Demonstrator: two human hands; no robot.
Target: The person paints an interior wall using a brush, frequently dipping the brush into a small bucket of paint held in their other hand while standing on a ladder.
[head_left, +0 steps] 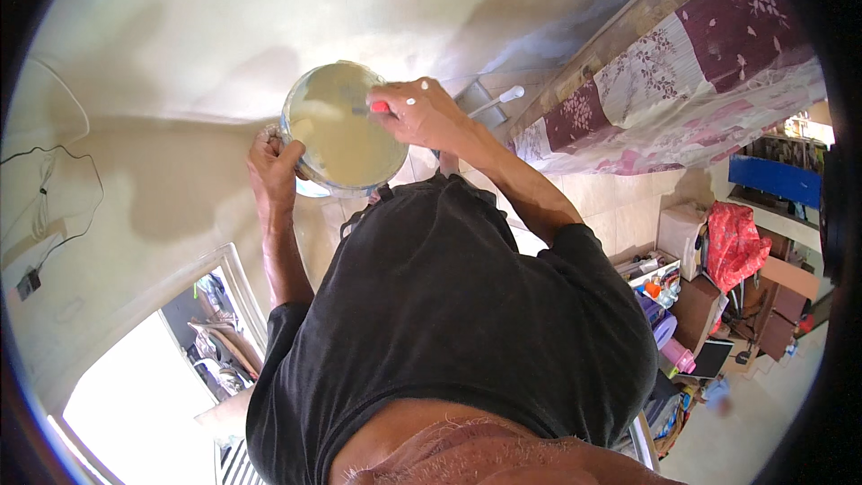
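A round bucket (346,139) with thick cream-coloured paint or filler in it is held in front of me. My left hand (272,160) is closed on its left rim, the thumb over the edge. Above the bucket's right side, my right hand (420,115) grips a small red-handled tool (381,107). The tool's working end is small and partly against the cream surface, so I cannot tell its exact kind. White spots mark the back of my right hand.
A cream wall (180,36) stands ahead and to the left, with hanging wires (42,189). Beyond my right hand lies a white-handled tool (510,95). Patterned maroon and white cloth (628,81) covers the right. Cluttered boxes and a red bag (734,242) stand farther right.
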